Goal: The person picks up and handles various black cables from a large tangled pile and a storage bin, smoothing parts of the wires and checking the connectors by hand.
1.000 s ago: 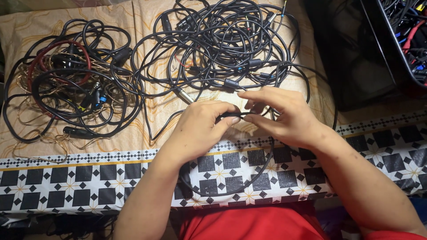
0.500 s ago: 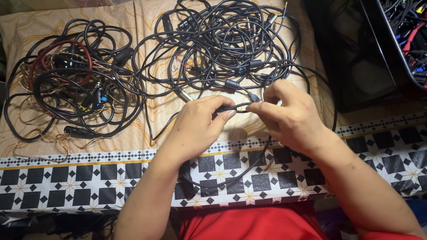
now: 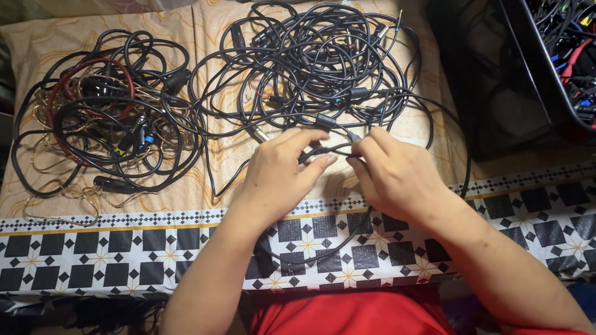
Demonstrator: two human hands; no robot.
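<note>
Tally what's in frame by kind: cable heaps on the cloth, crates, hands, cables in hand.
Cable heaps on the cloth: 2, left heap and larger heap
Black crates of cables: 1, crate
Hands: 2, left hand, right hand
Black cable held between both hands: 1
Total: 6

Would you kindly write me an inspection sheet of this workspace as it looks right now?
Surface: patterned cloth, tan with swirls at the far side, black-and-white squares along the near edge.
Job's things: thin black cable held between both hands; its loop hangs over the near edge.
Clutter: nothing seen apart from cables.
Grippers: left hand and right hand both pinch the thin black cable, fingertips close together.
Cables: left pile of black, red and gold-coloured leads; centre tangle of black leads with plugs.
Surroundings: dark crate at the right holding more cables; red garment at the bottom edge.
</note>
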